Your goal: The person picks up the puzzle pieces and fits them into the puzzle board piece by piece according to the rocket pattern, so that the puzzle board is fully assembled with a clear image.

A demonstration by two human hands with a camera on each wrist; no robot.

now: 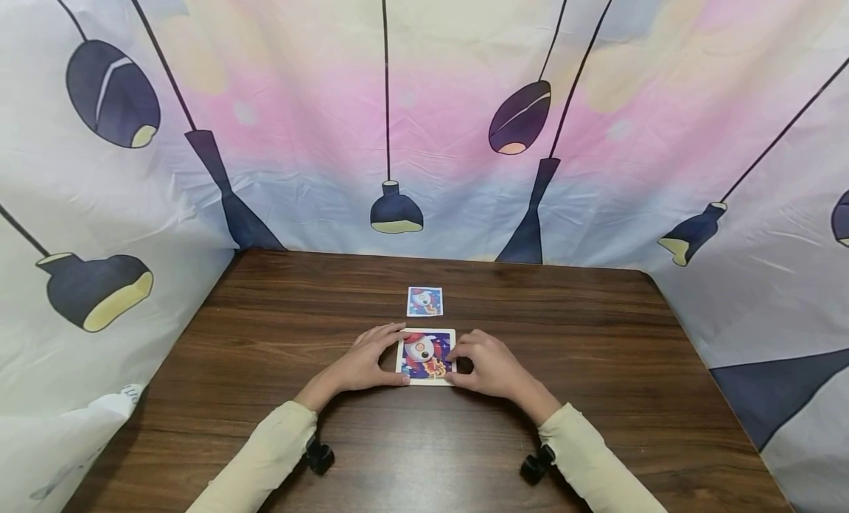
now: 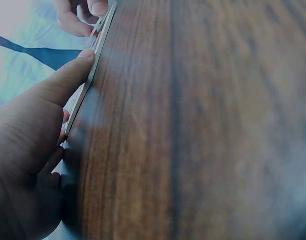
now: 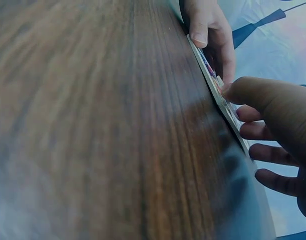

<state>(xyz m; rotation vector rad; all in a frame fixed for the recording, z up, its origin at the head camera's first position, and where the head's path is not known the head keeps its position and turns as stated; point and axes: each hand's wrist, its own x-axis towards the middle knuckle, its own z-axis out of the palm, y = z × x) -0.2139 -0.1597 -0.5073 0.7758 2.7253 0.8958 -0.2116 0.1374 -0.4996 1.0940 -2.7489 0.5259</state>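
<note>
A flat, square picture board (image 1: pixel 427 347) with a white border and a cartoon print lies on the table, much like a jigsaw tray; no seams can be made out. My left hand (image 1: pixel 367 362) grips it along its left side, thumb at the front corner and fingers at the back corner. At the right edge my right hand (image 1: pixel 489 364) has its thumb and curled index finger on the board. In the left wrist view a small light edge stands slightly raised beneath the right fingers; what it belongs to is unclear. Behind the board lies a smaller card (image 1: pixel 424 301) with a similar picture.
The dark wooden table (image 1: pixel 298 299) stretches out on both sides of the hands. A patterned cloth (image 1: pixel 318 130) hangs behind it and along its sides. Black camera mounts (image 1: pixel 320 456) sit on both wrists, close above the table.
</note>
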